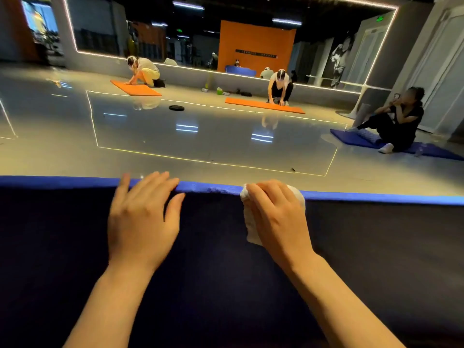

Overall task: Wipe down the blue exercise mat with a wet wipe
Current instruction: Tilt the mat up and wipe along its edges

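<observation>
The blue exercise mat (75, 247) fills the lower half of the view, its far edge lit bright blue. My left hand (143, 219) lies flat on the mat with straight fingers reaching the far edge. My right hand (276, 217) presses a crumpled white wet wipe (251, 227) onto the mat at the far edge. The fingers curl over the wipe, and white wipe shows on both sides of the hand.
Beyond the mat stretches a glossy grey floor (200, 136) with a black weight plate (176, 108). Two people crouch on orange mats (263, 105) by a mirrored wall. Another person sits on a blue mat (364, 140) at the right.
</observation>
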The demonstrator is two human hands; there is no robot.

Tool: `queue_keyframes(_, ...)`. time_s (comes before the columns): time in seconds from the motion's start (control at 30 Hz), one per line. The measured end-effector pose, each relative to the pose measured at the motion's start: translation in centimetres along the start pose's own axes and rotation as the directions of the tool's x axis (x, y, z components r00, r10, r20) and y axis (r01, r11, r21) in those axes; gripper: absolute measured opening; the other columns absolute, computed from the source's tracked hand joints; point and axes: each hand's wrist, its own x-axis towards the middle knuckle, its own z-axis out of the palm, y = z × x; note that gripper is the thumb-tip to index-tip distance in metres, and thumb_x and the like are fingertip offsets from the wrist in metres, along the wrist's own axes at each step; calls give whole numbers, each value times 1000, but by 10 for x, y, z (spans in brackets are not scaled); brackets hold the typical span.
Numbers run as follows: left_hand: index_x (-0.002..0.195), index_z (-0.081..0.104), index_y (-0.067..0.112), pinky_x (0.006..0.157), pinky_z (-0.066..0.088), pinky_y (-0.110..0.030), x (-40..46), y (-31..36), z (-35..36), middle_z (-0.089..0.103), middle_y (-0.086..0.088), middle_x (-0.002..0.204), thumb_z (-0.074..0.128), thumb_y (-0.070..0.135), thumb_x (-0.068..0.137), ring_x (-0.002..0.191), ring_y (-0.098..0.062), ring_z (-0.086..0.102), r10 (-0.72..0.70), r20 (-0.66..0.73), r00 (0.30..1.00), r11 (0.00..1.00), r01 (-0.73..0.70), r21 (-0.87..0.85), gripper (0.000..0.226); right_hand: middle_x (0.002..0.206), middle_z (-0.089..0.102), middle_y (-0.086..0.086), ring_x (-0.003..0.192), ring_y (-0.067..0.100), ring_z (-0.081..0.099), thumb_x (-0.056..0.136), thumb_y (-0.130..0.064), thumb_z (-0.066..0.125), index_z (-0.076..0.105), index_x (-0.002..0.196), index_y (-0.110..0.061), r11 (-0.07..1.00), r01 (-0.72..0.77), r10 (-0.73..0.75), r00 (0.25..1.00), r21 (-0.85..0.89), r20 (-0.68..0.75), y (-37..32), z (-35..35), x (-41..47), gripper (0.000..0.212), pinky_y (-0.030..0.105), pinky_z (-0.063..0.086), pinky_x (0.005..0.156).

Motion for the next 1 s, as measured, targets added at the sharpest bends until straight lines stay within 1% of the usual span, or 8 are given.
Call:
queue_keyframes(0.1, 114, 71, 14, 112, 26, -45, -3, 9, 14, 70, -5, 110, 51, 29, 91, 106, -22, 61, 184, 92, 979, 981, -177, -79, 35, 94, 61, 9, 84, 25, 50, 90, -8, 57, 67, 108, -2, 1000, -2, 2, 1000, 7, -15, -28, 12, -4, 22, 34, 40, 81)
queue_keyframes(0.2, 111, 73, 16, 109, 32, -43, -3, 3, 12, 69, 1, 101, 56, 30, 90, 96, -15, 59, 182, 59, 982, 967, -167, -193, 30, 112, 64, 11, 104, 27, 55, 91, -8, 56, 63, 124, -2, 997, 81, -81, 996, 1, 31, -17, 9, -15, 34, 37, 39, 99)
queue_keyframes(0.3, 105, 75, 15, 109, 32, -43, -6, 5, 9, 71, 1, 98, 59, 31, 88, 92, -11, 59, 138, 23, 990, 950, -125, -286, 28, 123, 64, 15, 117, 29, 55, 99, -9, 45, 63, 124, 2, 997, 78, -78, 996, 1, 34, 16, -8, -31, 33, 39, 38, 108)
queue_keyframes(0.5, 97, 77, 13, 102, 32, -29, -13, 15, 1, 71, -1, 96, 60, 33, 88, 90, -15, 58, 124, -37, 992, 942, -129, -308, 28, 137, 55, 15, 129, 31, 50, 92, -6, 39, 56, 132, 3, 974, -201, 207, 977, -102, 50, 104, -58, -75, 44, 43, 35, 113)
queue_keyframes(0.63, 97, 77, 12, 97, 36, -36, -17, 21, 2, 71, -3, 95, 60, 32, 88, 90, -19, 58, 117, -62, 991, 952, -130, -278, 28, 137, 51, 8, 132, 24, 43, 99, -23, 38, 58, 130, 3, 926, -377, 376, 924, 1, -64, 76, -41, -70, 44, 33, 24, 117)
queue_keyframes(0.7, 96, 77, 12, 96, 37, -40, -19, 24, 4, 72, -3, 95, 61, 31, 87, 90, -19, 59, 105, -73, 992, 956, -121, -267, 27, 137, 52, 9, 132, 25, 42, 95, -17, 40, 59, 129, 3, 940, -331, 337, 938, 82, -75, 35, -23, -59, 43, 36, 24, 116)
queue_keyframes(0.87, 97, 77, 13, 94, 42, -46, -16, 17, 4, 72, -2, 97, 61, 32, 87, 90, -21, 63, 129, -22, 991, 949, -130, -286, 27, 141, 54, 12, 136, 25, 44, 98, -18, 41, 58, 133, -2, 955, -154, 148, 988, 255, 40, -56, 7, -32, 42, 40, 25, 118)
queue_keyframes(1.0, 97, 77, 12, 83, 46, -56, -12, 10, 3, 72, -2, 96, 65, 30, 86, 86, -26, 66, 139, 6, 990, 939, -130, -319, 25, 138, 56, 11, 131, 24, 51, 91, 0, 45, 58, 133, -4, 983, 16, -32, 996, 181, 88, -12, -6, -31, 44, 42, 37, 112)
